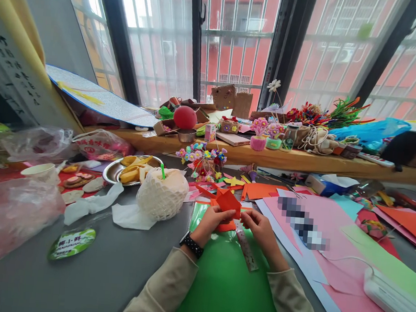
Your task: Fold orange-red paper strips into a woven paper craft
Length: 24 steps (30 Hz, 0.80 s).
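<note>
An orange-red piece of paper (229,202) is held up over a green mat (229,292). My left hand (213,220), with a dark dotted watch on the wrist, grips its lower left side between thumb and fingers. At the paper's lower right edge my right hand (256,222) is closed in a pinch; the fingertips seem to be on the paper. Below the hands lies a narrow patterned strip (246,248), slanting across the mat. More orange paper (259,191) lies behind, among small cut scraps.
Left of the mat stand a coconut (162,193) in white netting and a metal plate (111,171) with bananas. Pink paper (349,239) and a white device (394,298) with a cable lie right. Crafted flowers (202,160) stand behind; the wooden ledge (226,152) is crowded.
</note>
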{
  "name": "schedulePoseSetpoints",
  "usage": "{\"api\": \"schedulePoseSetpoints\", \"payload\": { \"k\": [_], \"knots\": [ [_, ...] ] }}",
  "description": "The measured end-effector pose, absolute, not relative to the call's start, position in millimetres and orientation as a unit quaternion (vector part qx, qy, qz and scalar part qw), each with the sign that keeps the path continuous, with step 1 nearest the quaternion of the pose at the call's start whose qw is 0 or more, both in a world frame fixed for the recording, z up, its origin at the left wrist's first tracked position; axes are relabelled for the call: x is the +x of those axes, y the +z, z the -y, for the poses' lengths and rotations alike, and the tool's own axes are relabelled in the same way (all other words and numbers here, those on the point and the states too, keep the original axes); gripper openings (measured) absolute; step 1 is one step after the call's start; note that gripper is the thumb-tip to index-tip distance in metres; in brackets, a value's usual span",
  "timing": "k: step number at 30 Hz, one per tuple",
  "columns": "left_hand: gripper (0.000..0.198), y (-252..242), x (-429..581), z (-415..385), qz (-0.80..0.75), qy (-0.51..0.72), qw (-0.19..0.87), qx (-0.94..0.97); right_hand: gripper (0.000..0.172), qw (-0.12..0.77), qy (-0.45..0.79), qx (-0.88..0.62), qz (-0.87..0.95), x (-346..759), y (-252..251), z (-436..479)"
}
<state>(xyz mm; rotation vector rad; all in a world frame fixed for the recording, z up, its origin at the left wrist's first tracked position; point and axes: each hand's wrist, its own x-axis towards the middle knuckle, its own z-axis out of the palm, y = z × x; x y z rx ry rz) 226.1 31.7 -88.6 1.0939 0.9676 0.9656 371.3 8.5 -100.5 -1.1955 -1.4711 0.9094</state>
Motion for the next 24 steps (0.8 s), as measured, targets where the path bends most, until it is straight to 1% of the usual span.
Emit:
{"api": "schedulePoseSetpoints", "payload": {
  "k": [5,11,24],
  "knots": [
    [0.03,-86.0,225.6,-31.2,-0.441,0.412,0.639,0.476,0.024,0.497,0.411,-0.48,0.595,370.4,-100.8,-9.4],
    [0.029,-84.9,226.2,-29.8,-0.421,0.419,0.657,0.464,0.024,0.491,0.43,-0.473,0.592,370.5,-101.4,-8.7],
    [0.027,-86.4,226.9,-29.9,-0.414,0.411,0.651,0.485,0.026,0.476,0.382,-0.486,0.626,370.3,-101.7,-8.5]
  ]
}}
